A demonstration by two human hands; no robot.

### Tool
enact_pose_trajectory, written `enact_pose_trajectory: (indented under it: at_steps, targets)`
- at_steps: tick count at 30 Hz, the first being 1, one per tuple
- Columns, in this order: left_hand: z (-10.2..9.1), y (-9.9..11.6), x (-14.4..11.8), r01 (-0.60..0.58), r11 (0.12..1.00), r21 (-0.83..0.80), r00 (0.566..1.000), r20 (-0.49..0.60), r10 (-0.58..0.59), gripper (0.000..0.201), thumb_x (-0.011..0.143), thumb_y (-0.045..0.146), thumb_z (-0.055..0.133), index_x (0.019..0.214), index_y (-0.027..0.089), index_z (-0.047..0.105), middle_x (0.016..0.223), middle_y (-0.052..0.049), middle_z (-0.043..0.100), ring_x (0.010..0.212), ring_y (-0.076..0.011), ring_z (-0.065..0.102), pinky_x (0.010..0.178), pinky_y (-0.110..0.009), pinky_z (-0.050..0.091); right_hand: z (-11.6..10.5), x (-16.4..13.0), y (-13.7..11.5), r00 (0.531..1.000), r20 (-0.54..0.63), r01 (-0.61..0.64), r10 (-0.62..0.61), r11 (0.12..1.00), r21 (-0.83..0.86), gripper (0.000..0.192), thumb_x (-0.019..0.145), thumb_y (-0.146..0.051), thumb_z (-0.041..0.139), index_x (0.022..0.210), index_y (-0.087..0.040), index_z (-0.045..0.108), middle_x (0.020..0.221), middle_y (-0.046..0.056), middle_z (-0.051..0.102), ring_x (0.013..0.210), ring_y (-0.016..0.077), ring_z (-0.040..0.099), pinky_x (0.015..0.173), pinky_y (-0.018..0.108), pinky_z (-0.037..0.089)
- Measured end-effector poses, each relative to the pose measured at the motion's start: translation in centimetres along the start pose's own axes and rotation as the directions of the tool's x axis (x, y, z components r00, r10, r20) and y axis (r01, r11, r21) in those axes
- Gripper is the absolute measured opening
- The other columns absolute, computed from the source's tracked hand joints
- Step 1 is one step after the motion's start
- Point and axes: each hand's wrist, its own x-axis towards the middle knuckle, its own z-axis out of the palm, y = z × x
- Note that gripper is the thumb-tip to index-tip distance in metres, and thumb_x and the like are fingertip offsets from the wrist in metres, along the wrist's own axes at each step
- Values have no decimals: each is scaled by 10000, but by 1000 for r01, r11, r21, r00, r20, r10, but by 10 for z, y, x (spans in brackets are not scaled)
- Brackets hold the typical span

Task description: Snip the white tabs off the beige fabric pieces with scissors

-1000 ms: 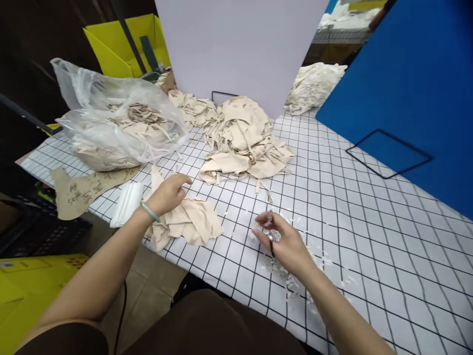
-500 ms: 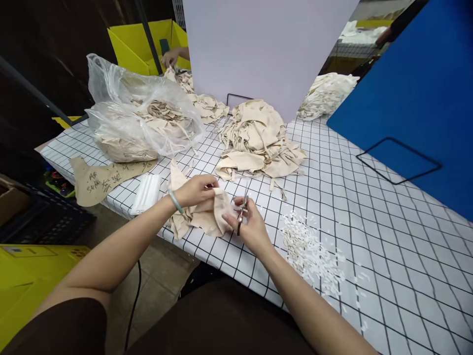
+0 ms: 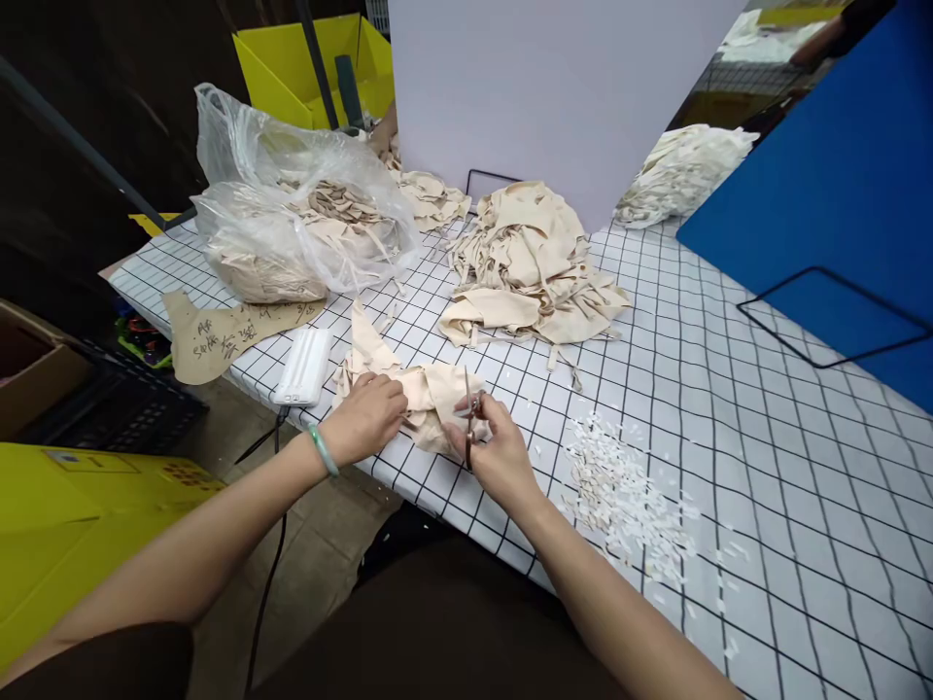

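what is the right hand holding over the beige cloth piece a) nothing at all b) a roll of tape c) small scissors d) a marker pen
c: the right hand grips small scissors with the blades pointing up, at the edge of the beige cloth piece that the left hand pins to the checked table.

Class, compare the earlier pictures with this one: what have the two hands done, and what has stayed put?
The right hand carried the snips left from the scraps to the cloth piece. The left hand gripped that piece. Bag and pile lie unmoved.
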Motion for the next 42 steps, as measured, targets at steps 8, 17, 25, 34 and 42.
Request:
enact_pose_trajectory:
  at_steps: [8, 17, 25, 34, 42]
  targets:
    - [-7, 60, 2, -274, 954, -121, 861, -473, 187, 170, 964, 99, 421, 934, 172, 572, 1087, -124, 605, 966, -193, 617, 836, -321, 536, 4, 3, -7, 999, 7, 34, -36, 980, 198, 253, 737, -296, 700, 963, -246, 598, 1012, 33, 638, 944, 212, 594, 847, 347, 489]
    - [8, 83, 5, 331, 112, -937, 943, 326, -59, 385, 934, 527, 542, 944, 152, 631, 936, -89, 666, 788, -170, 645, 717, -307, 543, -30, 5, -14, 995, -98, 58, -28, 946, 319, 131, 742, -243, 664, 804, -232, 548, 828, 0, 615, 722, 156, 586, 704, 316, 502]
    - [13, 107, 27, 320, -198, -926, 939, 337, -60, 281, 827, 395, 741, 868, 133, 650, 626, 50, 436, 487, -30, 275, 446, -174, 185, -60, -8, -20, 999, -38, 43, -36, 975, 219, 151, 759, -302, 711, 811, -228, 590, 852, 14, 631, 817, 183, 601, 742, 328, 514]
    - [11, 108, 24, 222, 40, -974, 975, 221, -39, 281, 923, 426, 605, 923, 172, 727, 657, 8, 464, 593, -109, 417, 550, -247, 368, -71, -18, -11, 996, -85, 41, -27, 987, 158, 91, 784, -265, 694, 823, -236, 616, 826, 8, 641, 835, 197, 610, 781, 339, 488]
    - [2, 114, 26, -193, 284, -939, 961, -239, -138, 255, 956, 283, 556, 840, 201, 767, 1137, -99, 583, 1125, -244, 564, 1017, -398, 476, -33, -28, -12, 998, -45, -30, 44, 961, 274, 167, 780, -349, 687, 801, -233, 569, 780, -7, 594, 683, 160, 565, 636, 291, 474]
